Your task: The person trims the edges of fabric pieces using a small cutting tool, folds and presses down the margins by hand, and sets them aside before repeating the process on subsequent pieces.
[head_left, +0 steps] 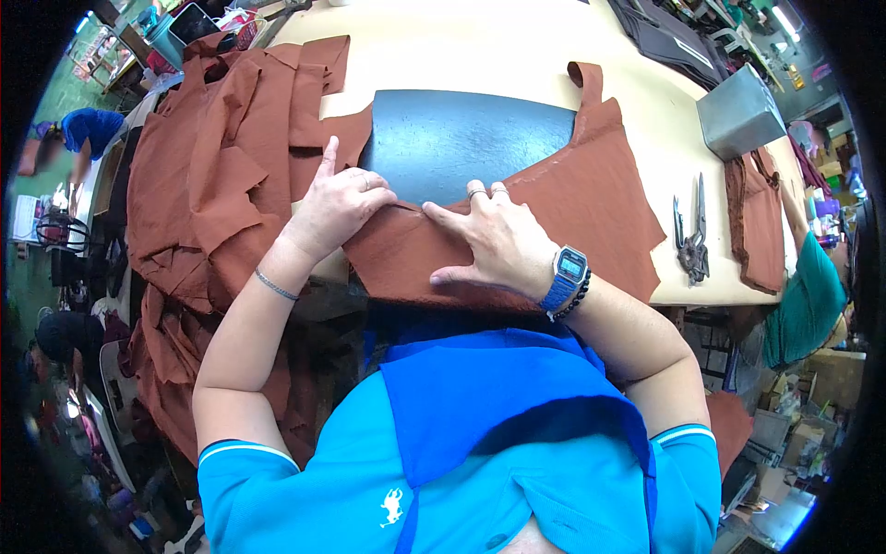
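Cloth is running sideways mid-frame; left hand is pinching its upper edge, right hand lying spread on it.

A white horse-and-rider emblem marks the turquoise shirt; the wristwatch has a digital display, its digits too small to read.

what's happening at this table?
A person has both bare hands on a piece of brown cloth on the table. The left hand is at its edge, by a dark sheet; the right hand lies spread on it. More brown fabric is heaped left; scissors lie right.
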The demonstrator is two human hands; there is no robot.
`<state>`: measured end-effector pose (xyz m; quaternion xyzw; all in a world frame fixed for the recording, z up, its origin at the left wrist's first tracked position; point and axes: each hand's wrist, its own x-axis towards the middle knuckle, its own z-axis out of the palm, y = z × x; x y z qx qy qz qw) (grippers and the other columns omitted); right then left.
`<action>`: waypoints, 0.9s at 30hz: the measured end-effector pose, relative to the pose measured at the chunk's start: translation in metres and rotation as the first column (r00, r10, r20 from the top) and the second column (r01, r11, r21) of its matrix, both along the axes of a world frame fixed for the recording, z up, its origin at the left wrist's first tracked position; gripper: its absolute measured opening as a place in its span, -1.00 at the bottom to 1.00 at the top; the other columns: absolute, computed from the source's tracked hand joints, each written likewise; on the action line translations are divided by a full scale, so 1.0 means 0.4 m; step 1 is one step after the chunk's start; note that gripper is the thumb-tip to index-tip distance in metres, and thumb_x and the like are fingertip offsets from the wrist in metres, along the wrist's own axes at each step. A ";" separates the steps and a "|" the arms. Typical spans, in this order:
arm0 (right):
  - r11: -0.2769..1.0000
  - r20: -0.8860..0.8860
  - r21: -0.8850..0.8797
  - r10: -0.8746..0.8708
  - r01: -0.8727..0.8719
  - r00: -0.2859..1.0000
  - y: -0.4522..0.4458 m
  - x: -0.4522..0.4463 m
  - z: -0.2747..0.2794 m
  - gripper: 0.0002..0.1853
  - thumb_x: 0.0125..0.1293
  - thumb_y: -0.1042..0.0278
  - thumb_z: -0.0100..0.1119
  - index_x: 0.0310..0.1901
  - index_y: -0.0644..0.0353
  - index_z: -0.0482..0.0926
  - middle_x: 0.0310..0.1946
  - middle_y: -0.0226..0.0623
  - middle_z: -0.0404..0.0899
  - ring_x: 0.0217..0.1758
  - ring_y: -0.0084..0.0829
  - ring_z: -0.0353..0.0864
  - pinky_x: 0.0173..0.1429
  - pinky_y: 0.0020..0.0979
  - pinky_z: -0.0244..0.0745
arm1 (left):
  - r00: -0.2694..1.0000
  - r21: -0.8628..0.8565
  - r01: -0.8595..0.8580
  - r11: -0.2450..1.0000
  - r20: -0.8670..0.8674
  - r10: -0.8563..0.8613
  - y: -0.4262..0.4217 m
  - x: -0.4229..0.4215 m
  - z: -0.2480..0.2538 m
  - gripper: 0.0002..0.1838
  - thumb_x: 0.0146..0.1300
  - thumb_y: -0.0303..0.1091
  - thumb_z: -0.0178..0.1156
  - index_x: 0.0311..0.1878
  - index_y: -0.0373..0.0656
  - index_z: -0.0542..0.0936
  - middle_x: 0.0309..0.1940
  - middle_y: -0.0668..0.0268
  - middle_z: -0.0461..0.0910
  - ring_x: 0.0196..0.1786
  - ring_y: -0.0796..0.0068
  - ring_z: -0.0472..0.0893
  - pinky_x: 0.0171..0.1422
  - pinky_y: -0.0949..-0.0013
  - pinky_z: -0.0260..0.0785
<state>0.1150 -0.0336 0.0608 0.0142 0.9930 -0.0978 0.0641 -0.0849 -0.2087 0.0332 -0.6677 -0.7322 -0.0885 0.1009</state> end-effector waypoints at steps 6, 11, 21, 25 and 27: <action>0.999 0.050 0.042 -0.034 0.032 0.998 -0.021 -0.022 0.002 0.02 -0.04 -0.59 0.28 0.47 -0.33 0.33 0.10 0.07 0.36 0.14 0.10 0.44 -0.03 0.26 0.60 | 1.000 0.049 -0.017 0.999 -0.013 0.017 -0.004 -0.003 -0.021 -0.84 0.26 -0.34 0.21 -0.20 0.15 0.75 -0.20 0.57 0.68 -0.03 0.58 0.67 0.57 -0.39 -0.09; 0.990 0.142 0.124 -0.087 0.069 0.986 -0.056 -0.069 0.015 0.07 -0.08 -0.65 0.26 0.49 -0.40 0.27 0.12 0.12 0.36 0.15 0.21 0.46 0.02 0.36 0.55 | 0.998 0.058 -0.028 0.998 -0.057 0.031 -0.009 0.001 -0.019 -0.82 0.26 -0.29 0.19 -0.16 0.19 0.75 -0.17 0.60 0.65 -0.01 0.60 0.64 0.51 -0.49 -0.02; 0.976 -0.226 -0.200 0.041 -0.087 0.973 0.111 0.055 -0.022 -0.04 0.16 -0.49 0.20 0.42 0.07 0.33 0.27 0.12 0.35 0.34 0.11 0.42 0.44 0.28 0.23 | 0.921 0.183 -0.386 0.904 0.128 0.368 -0.082 0.125 0.015 -0.61 0.41 -0.09 0.16 0.23 0.02 0.55 0.10 0.18 0.56 0.26 0.14 0.50 0.50 -0.20 0.08; 0.987 -0.217 -0.154 -0.085 0.052 0.972 0.108 0.127 -0.070 -0.07 0.21 -0.44 0.19 0.48 0.00 0.28 0.47 0.05 0.19 0.58 0.07 0.10 0.50 0.36 0.01 | 0.789 -0.057 -0.564 0.824 0.254 0.559 -0.178 0.217 0.012 -0.34 0.22 0.32 0.22 -0.08 -0.21 0.54 -0.16 0.11 0.55 -0.06 0.06 0.56 0.04 0.08 0.29; 0.993 -0.239 -0.081 -0.098 0.081 0.966 0.068 0.130 -0.091 -0.05 0.21 -0.45 0.19 0.49 -0.02 0.26 0.49 0.05 0.16 0.59 0.08 0.07 0.50 0.40 -0.03 | 0.769 -0.053 -0.594 0.803 0.256 0.585 -0.191 0.250 -0.021 -0.27 0.13 0.39 0.27 -0.13 -0.22 0.53 -0.20 0.12 0.55 -0.09 0.06 0.57 0.00 0.12 0.30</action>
